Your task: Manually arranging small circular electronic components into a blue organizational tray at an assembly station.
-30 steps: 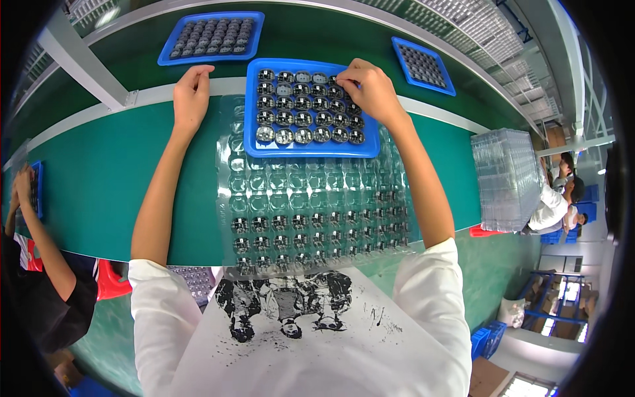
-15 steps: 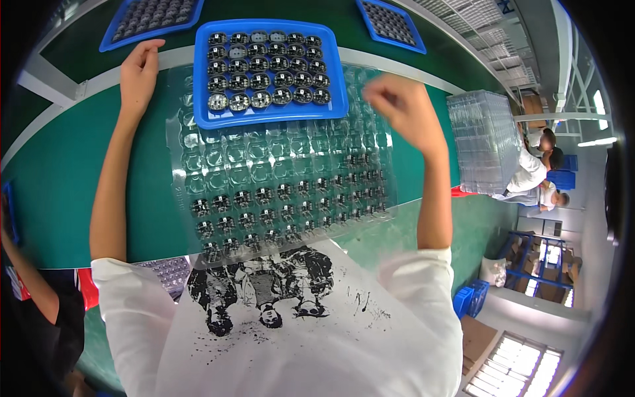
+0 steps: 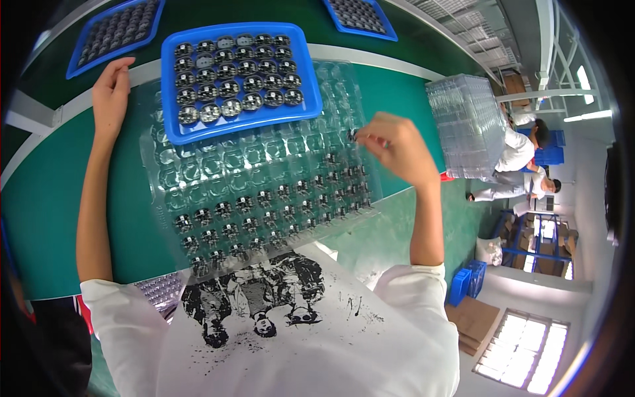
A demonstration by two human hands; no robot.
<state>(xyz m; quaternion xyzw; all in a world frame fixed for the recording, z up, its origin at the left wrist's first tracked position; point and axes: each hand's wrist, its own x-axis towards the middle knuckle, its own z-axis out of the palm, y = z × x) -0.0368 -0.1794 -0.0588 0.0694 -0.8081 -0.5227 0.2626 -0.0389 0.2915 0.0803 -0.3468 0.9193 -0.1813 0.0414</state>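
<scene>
My right hand (image 3: 395, 147) pinches a small dark circuit part (image 3: 352, 135) between thumb and fingertips, over the right side of a clear plastic blister tray (image 3: 198, 173). Rows of similar parts (image 3: 264, 198) sit in its nearer pockets, while several farther pockets are bare. A shallow blue tray (image 3: 311, 109) rests on the far part of the blister tray, holding rows of round circuit parts (image 3: 253, 100); a few look paler than the others. Left of the blue tray, my left hand (image 3: 111, 96) lies near the far table edge with curled fingers and nothing visible in it.
Two more filled blue trays (image 3: 119, 33) (image 3: 360, 16) are beyond the green table (image 3: 53, 192). A tall stack of clear plastic trays (image 3: 463, 126) stands at the right. A person in dark clothing (image 3: 63, 337) is at the lower left, with other people (image 3: 519, 147) farther right.
My right hand has come nearer from beside the blue tray to the blister tray's right side, and the pinched part now shows. The whole view has shifted; my left hand stays beside the blue tray.
</scene>
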